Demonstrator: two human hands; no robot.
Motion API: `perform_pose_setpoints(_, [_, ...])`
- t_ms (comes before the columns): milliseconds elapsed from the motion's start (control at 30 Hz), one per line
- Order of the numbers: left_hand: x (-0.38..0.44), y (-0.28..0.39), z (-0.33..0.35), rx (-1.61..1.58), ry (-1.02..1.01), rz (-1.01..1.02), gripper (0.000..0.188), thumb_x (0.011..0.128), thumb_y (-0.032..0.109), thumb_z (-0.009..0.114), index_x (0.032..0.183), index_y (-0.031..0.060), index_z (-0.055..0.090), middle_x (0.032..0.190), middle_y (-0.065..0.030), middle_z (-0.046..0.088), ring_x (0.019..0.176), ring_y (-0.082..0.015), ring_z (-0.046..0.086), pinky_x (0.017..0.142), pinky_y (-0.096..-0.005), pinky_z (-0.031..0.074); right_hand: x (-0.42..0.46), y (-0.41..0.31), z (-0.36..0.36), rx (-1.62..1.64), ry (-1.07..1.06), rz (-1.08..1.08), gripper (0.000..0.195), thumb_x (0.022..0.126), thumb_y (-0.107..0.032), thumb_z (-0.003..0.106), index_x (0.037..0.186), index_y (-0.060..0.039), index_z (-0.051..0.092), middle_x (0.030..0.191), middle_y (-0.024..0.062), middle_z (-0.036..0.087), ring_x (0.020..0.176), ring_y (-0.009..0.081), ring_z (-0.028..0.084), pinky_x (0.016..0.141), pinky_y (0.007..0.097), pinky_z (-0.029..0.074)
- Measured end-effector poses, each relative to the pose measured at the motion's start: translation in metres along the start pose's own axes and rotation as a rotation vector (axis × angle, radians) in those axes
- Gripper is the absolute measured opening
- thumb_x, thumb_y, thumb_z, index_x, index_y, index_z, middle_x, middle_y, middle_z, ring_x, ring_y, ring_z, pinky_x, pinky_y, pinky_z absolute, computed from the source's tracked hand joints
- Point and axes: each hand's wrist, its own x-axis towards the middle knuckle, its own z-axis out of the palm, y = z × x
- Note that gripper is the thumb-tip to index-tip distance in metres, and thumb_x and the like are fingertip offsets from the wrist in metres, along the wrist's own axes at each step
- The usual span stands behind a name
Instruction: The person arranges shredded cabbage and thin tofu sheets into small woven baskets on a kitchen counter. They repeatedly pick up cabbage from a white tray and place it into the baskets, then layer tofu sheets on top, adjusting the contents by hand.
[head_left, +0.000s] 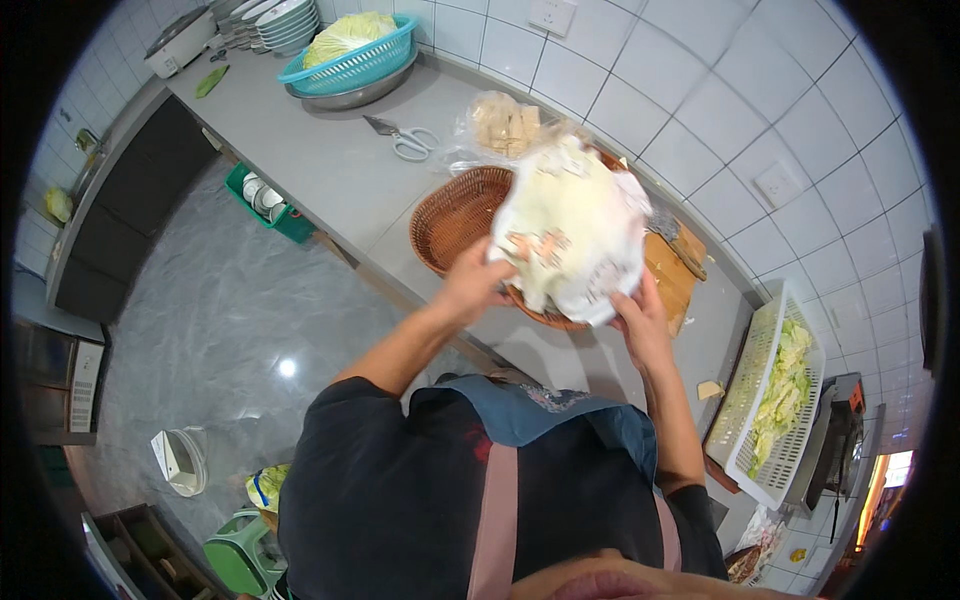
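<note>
Both hands grip the near edge of a pale white-and-yellow printed cloth, which is blurred and spread over a brown woven basket. My left hand pinches its left edge. My right hand has the lower right edge between thumb and fingers. Most of the basket under the cloth is hidden, so its contents cannot be told. Just left of it stands another brown woven oval basket. Behind the baskets lies a clear plastic bag of pale tan blocks.
Grey-handled scissors lie on the grey counter. A turquoise basket of cabbage sits in a metal basin. Right of the cloth is a wooden cutting board with a cleaver. A white crate holds cut cabbage.
</note>
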Motion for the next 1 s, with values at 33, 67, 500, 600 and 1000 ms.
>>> perform_pose_setpoints(33, [-0.001, 0.015, -0.013, 0.040, 0.068, 0.022, 0.046, 0.081, 0.010, 0.056, 0.125, 0.0026, 0.042, 0.101, -0.0089, 0.060, 0.076, -0.0178, 0.063, 0.058, -0.0299, 0.055, 0.012, -0.002, 0.015, 0.054, -0.053, -0.004, 0.060, 0.088, -0.008, 0.052, 0.142, -0.0097, 0.027, 0.121, 0.0098, 0.054, 0.097, 0.0144, 0.057, 0.075, 0.0282, 0.050])
perform_pose_setpoints(67, [-0.005, 0.032, -0.024, 0.013, 0.129, 0.037, 0.044, 0.081, 0.010, 0.055, 0.123, 0.0014, 0.044, 0.101, -0.0104, 0.060, 0.074, -0.0179, 0.064, 0.056, -0.0291, 0.055, 0.019, -0.003, 0.024, 0.108, -0.102, -0.009, 0.061, 0.090, -0.010, 0.053, 0.144, -0.0108, 0.024, 0.125, 0.0110, 0.052, 0.101, 0.0158, 0.056, 0.078, 0.0298, 0.050])
perform_pose_setpoints(500, [0.022, 0.124, -0.265, 0.107, 0.597, 0.033, 0.032, 0.085, 0.008, 0.053, 0.115, -0.0051, 0.051, 0.093, -0.0160, 0.064, 0.072, -0.0266, 0.067, 0.058, -0.0361, 0.060, 0.019, 0.045, -0.004, -0.090, -0.052, 0.201, 0.042, 0.093, -0.015, 0.052, 0.133, -0.0062, 0.042, 0.113, 0.0102, 0.060, 0.095, 0.0168, 0.060, 0.081, 0.0301, 0.049])
perform_pose_setpoints(600, [0.033, 0.122, -0.290, 0.175, 0.672, -0.003, 0.036, 0.091, 0.016, 0.051, 0.117, -0.0097, 0.048, 0.099, -0.0211, 0.063, 0.077, -0.0293, 0.068, 0.059, -0.0357, 0.061, 0.017, 0.050, -0.007, -0.090, -0.021, 0.246, 0.041, 0.092, -0.016, 0.054, 0.131, -0.0058, 0.045, 0.110, 0.0100, 0.061, 0.094, 0.0170, 0.060, 0.080, 0.0301, 0.049])
perform_pose_setpoints(1000, [0.071, 0.078, -0.315, -0.080, 1.004, 0.141, 0.061, 0.074, 0.012, 0.070, 0.126, 0.0025, 0.038, 0.092, -0.0152, 0.061, 0.070, -0.0237, 0.064, 0.048, -0.0395, 0.055, 0.062, 0.077, 0.036, -0.007, -0.279, 0.436, 0.036, 0.091, -0.016, 0.058, 0.124, -0.0034, 0.049, 0.103, 0.0084, 0.061, 0.085, 0.0147, 0.060, 0.073, 0.0262, 0.051])
